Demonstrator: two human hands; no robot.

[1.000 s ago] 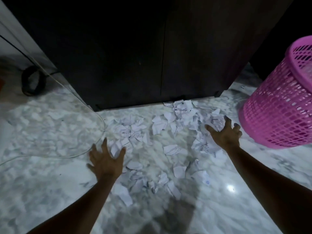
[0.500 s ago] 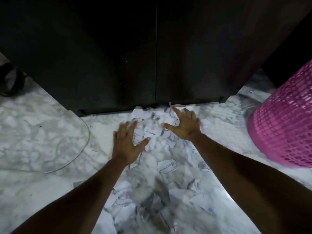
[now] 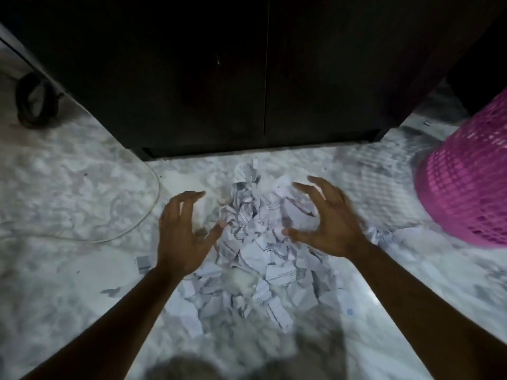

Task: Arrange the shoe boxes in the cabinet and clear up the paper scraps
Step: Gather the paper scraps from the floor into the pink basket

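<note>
Torn white paper scraps (image 3: 255, 242) lie heaped in one pile on the marble floor in front of the dark cabinet (image 3: 219, 78), whose two doors are closed. My left hand (image 3: 183, 234) rests at the pile's left edge, fingers spread and curved. My right hand (image 3: 326, 223) cups the pile's right side, fingers apart, palm toward the scraps. Neither hand has closed on any paper. No shoe boxes are visible.
A pink mesh basket (image 3: 466, 182) stands at the right, close to the pile. A thin white cable (image 3: 142, 226) curves across the floor at the left. A dark ring-shaped object (image 3: 35, 100) lies at far left. A few stray scraps (image 3: 144, 261) sit beside my left wrist.
The scraps, scattered a second ago, now sit swept together into one heap. Both hands moved inward and back toward me, pulling paper away from the cabinet's base.
</note>
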